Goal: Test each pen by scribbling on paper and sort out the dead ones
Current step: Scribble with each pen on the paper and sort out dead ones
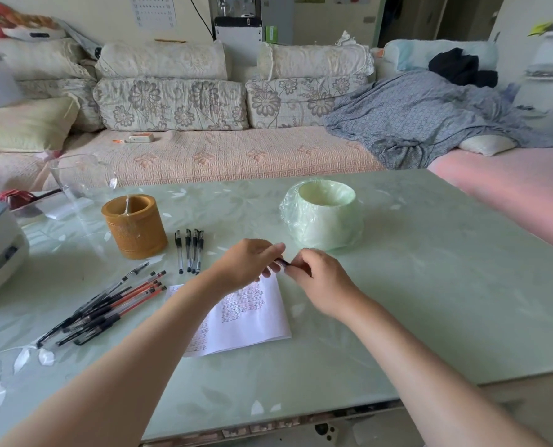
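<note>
Hands: left hand [247, 261] and right hand [313, 277] both pinch one pen [283, 262], likely pulling its cap.
Paper [252, 317]: at 6 o'clock, ready for scribbles.

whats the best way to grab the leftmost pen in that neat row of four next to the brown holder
Take the leftmost pen at mid-barrel, coming from above with fingertips across its width. It lies flat, pointing away from the person, with bare table on its left toward the brown holder, while the next pen sits close on its right, so lead in from the left.
</note>
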`<state>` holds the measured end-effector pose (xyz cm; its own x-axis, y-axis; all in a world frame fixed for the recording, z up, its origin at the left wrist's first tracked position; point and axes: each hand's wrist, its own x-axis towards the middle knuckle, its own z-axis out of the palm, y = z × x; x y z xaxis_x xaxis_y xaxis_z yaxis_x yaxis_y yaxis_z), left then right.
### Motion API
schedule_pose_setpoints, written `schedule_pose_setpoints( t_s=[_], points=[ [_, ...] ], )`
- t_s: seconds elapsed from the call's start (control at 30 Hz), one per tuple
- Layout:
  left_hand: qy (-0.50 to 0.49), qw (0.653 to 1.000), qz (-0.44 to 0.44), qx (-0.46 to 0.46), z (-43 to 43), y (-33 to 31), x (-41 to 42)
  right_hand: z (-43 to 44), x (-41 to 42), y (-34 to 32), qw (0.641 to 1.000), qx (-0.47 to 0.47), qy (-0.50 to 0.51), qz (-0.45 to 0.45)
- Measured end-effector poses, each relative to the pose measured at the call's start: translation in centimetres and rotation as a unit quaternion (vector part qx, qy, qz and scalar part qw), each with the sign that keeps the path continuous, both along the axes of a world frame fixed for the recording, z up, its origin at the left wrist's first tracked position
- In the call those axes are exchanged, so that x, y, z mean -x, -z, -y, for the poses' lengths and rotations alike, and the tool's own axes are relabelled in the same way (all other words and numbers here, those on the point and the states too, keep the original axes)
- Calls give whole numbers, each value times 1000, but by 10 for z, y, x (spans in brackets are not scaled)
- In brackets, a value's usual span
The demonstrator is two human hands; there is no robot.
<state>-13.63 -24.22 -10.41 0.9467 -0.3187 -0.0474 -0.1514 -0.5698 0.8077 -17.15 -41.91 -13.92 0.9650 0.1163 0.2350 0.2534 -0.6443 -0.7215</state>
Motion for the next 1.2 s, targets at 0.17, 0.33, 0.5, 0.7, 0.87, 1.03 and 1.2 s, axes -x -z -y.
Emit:
schedule_pose_setpoints(
  t_s=[0.17,0.33,0.5,0.7,0.87,1.03,1.2],
  points=[
    [-16,982,104,-157,-15,36,-24,12,-16,-6,995,-26,90,37],
    [22,963,123,-239,-13,49,-29,13,-46,-43,983,-81,141,91],
    [25,969,110,-219,-13,53,-37,19,-91,-104,968,-41,151,195],
    [19,977,88,-194,-16,57,-41,18,-128,-120,955,69,169,235],
    [24,973,104,-203,-15,58,-41,23,-143,-85,953,248,155,76],
    [27,971,112,-208,-16,58,-41,23,-141,-87,934,321,155,20],
    [25,976,108,-185,-20,55,-39,2,-126,-99,946,289,122,81]
  ],
)
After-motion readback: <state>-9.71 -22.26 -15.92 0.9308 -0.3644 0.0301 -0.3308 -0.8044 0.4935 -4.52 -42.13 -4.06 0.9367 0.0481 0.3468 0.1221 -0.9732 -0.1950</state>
